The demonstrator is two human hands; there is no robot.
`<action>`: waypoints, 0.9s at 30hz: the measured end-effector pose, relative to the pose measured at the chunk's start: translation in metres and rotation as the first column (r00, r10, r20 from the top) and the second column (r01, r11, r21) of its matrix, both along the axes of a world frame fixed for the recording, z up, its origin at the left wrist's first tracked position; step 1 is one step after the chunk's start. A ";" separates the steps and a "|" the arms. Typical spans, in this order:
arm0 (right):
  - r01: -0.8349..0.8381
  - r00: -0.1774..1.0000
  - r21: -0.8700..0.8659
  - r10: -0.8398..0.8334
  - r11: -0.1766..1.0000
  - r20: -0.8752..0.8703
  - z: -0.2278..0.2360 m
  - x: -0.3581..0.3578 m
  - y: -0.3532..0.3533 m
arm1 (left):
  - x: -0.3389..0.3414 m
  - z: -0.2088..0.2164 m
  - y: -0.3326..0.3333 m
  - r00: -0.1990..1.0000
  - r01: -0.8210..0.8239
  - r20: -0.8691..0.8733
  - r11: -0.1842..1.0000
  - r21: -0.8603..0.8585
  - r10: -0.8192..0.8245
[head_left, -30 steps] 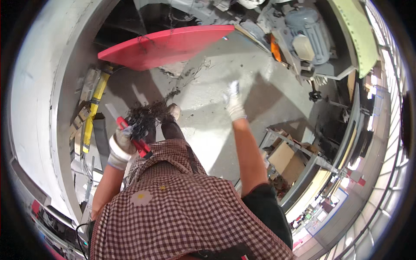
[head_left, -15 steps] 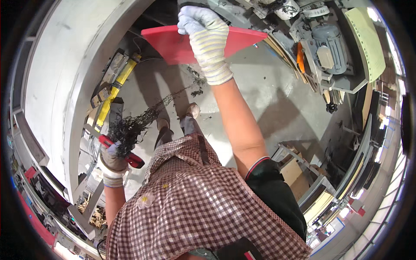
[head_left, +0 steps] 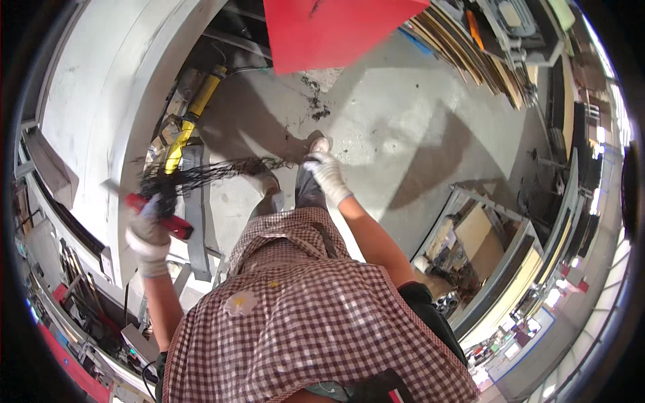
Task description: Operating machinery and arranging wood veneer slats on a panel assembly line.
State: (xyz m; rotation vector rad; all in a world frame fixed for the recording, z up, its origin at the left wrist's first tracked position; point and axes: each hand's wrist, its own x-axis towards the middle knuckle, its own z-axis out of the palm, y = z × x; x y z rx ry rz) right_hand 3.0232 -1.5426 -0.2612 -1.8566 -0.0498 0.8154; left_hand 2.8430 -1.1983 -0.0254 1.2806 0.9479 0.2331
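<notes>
My left hand (head_left: 148, 232), in a pale knit glove, is wrapped round a red-handled tool (head_left: 176, 226) whose exact kind I cannot make out. A tangle of thin black strands (head_left: 161, 191) bunches at the same hand and stretches right across the view. My right hand (head_left: 327, 176), in a striped pale glove, is in front of my legs with fingers pinched at the strands' far end. Motion blurs both hands a little. At the top, apart from my hands, is a flat red panel (head_left: 329, 33).
A large white machine surface (head_left: 101, 87) curves along the left, with a yellow bar (head_left: 191, 124) beside it. Black scraps (head_left: 316, 101) lie on the grey floor (head_left: 376, 127). Stacked boards (head_left: 463, 54) stand at upper right; a framed bin (head_left: 470, 235) is at right.
My right hand has come down from the red panel's edge to the end of the black strands. The strands are pulled out more level. My left hand has shifted slightly left with the tool.
</notes>
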 end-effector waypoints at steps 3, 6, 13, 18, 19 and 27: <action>0.337 0.940 0.213 -0.316 0.917 -0.124 0.078 -0.020 0.012 | -0.025 -0.070 -0.052 0.999 -0.035 0.025 0.949 -0.314 0.045; 0.096 0.992 0.352 -0.061 0.931 -0.109 0.200 -0.080 0.047 | -0.020 -0.093 -0.119 0.988 0.153 0.116 0.694 -0.703 -0.101; -0.463 0.881 0.375 0.465 0.803 0.090 0.262 -0.170 0.005 | -0.033 -0.045 -0.157 0.904 0.393 0.261 0.421 -0.817 -0.337; 0.169 0.975 0.660 -0.024 0.732 -0.222 0.251 -0.172 -0.100 | -0.091 0.039 -0.181 0.907 0.416 0.291 0.759 -0.501 -0.305; 0.158 0.983 0.609 -0.182 0.777 -0.023 0.245 -0.162 -0.115 | -0.117 0.032 -0.169 0.852 0.523 0.291 0.733 -0.436 -0.435; -0.863 0.327 -0.345 0.928 0.369 0.177 0.127 -0.228 -0.074 | -0.233 0.119 -0.172 0.687 0.604 0.364 0.773 0.196 -0.629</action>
